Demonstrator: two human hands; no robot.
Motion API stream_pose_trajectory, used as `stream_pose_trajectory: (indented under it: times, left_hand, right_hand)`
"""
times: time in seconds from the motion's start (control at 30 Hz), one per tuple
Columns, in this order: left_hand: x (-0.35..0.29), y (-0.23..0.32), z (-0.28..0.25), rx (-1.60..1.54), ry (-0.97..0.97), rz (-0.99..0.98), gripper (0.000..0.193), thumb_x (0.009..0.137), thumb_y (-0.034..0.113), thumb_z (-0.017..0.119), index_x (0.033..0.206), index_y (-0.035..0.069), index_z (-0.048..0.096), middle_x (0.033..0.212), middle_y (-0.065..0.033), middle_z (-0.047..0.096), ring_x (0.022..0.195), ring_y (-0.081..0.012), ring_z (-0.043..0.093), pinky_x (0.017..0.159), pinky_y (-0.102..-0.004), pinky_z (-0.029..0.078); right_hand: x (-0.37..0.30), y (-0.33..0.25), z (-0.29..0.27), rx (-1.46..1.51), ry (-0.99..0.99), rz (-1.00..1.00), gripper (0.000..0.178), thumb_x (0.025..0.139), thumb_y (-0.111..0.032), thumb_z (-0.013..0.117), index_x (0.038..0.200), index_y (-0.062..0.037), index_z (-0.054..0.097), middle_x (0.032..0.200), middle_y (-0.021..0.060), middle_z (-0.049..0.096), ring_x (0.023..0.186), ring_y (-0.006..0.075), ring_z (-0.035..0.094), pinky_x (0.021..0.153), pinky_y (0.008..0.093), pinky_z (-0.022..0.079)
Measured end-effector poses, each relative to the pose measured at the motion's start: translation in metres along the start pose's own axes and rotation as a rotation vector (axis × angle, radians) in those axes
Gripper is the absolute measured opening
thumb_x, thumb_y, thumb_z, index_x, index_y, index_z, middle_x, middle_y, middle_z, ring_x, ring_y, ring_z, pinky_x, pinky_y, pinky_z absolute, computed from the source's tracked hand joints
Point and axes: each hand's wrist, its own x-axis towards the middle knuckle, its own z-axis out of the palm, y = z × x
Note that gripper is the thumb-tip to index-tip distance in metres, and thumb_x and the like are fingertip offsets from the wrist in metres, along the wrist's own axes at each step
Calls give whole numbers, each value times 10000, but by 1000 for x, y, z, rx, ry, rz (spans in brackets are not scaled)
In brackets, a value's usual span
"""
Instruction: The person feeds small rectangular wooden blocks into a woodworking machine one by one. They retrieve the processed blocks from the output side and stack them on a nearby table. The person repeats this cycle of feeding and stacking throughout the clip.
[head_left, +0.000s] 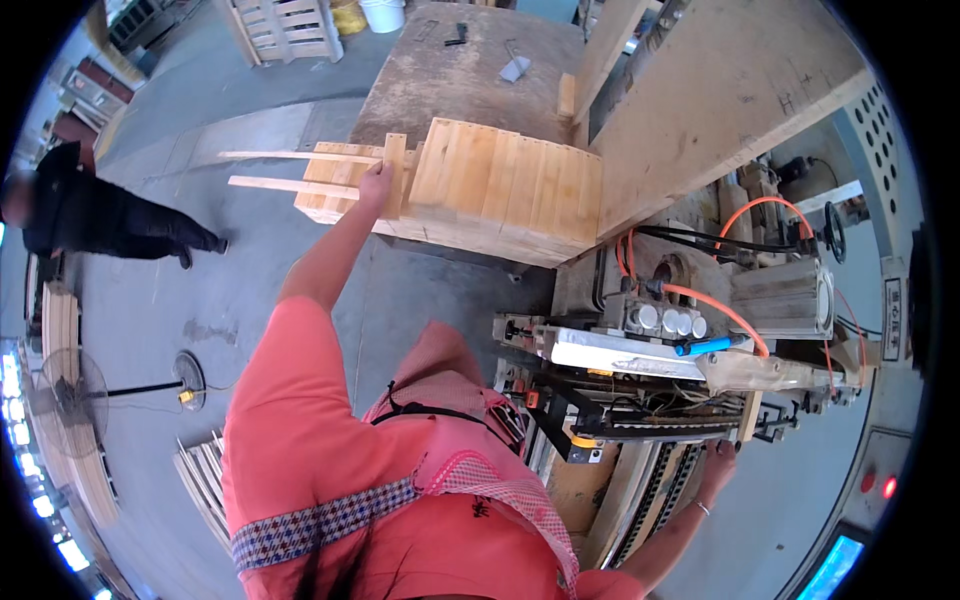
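My left hand (375,187) is stretched out to the far side, its fingers closed at the edge of a short wooden board (395,172). This board lies on a long stack of pale wooden boards (500,175). Two thin wooden strips (285,186) stick out leftward past the stack, their right ends at my left hand. Off to the right, my right hand (718,464) is at the near end of a machine (630,355), fingers bent around the lower end of a small upright wooden piece (748,415). Its fingertips are partly hidden.
Behind the stack is a brown worktable (420,75) with small tools. A large wooden panel (720,100) slants up at the right. Orange hoses (720,308) loop over the machine. At left are a person (100,215) in dark clothes, a standing fan (75,400) and wooden strips (205,480).
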Motion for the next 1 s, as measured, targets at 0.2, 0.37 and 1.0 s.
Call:
stream_pose_trajectory:
  times: [0.2, 0.37, 1.0]
  left_hand:
    - [68, -64, 37, -261, -100, -115, 306, 851, 308, 530, 949, 44, 650, 690, -36, 598, 648, -124, 533, 604, -293, 435]
    - [78, -68, 39, -176, -137, -319, 336, 867, 303, 526, 1059, 46, 625, 844, -55, 633, 686, -156, 561, 609, -327, 464]
    - [-86, -104, 18, 35, -148, -133, 340, 877, 214, 471, 1175, 50, 487, 1132, -73, 544, 925, -194, 538, 752, -329, 450]
  right_hand:
    - [-89, -18, -10, -77, -18, 35, 234, 737, -182, 641, 898, -15, 612, 863, 150, 658, 803, 299, 633, 678, 395, 481]
    - [-146, 48, -1, 66, 20, 39, 206, 703, -194, 641, 750, -9, 563, 774, 195, 587, 730, 361, 559, 644, 419, 433]
    - [-211, -9, -26, 112, 233, 134, 190, 755, -232, 620, 870, -83, 595, 757, 124, 605, 706, 317, 597, 607, 407, 480]
